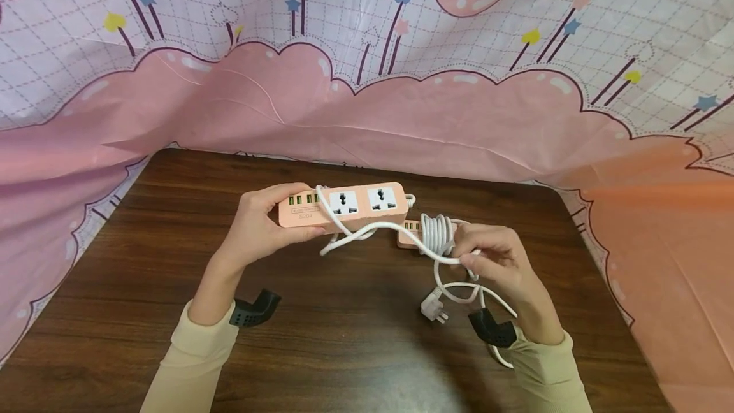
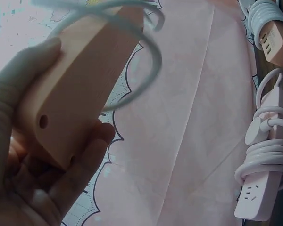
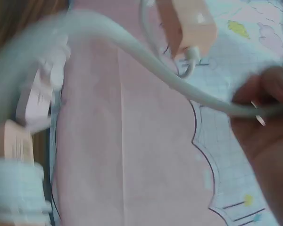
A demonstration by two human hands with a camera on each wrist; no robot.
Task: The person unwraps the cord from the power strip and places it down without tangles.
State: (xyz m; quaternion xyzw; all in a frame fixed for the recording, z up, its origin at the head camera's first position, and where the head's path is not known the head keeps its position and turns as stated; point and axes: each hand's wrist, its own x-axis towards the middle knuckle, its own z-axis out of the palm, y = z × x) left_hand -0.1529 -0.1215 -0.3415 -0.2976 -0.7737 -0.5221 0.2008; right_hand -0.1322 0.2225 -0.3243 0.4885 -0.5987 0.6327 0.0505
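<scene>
My left hand [image 1: 259, 218] grips one end of a peach power strip [image 1: 312, 217] and holds it up over the table, its sockets facing me. A loop of its white cord [image 1: 390, 228] crosses the strip's face and runs to the right. There my right hand [image 1: 497, 252] pinches the cord between thumb and fingers. Lower down, the cord hangs in loose curves by a white plug [image 1: 434, 306]. In the left wrist view the thumb and fingers clasp the strip [image 2: 80, 70] from both sides. The right wrist view shows the taut-looking cord [image 3: 155, 70] leading into the fingers.
On the dark wooden table [image 1: 344, 349], a second peach power strip [image 1: 409, 234] lies behind my right hand, white cord wound round it. A paler strip [image 2: 259, 197], also wrapped in cord, shows in the left wrist view. Patterned pink cloth [image 1: 367, 126] hangs around the table.
</scene>
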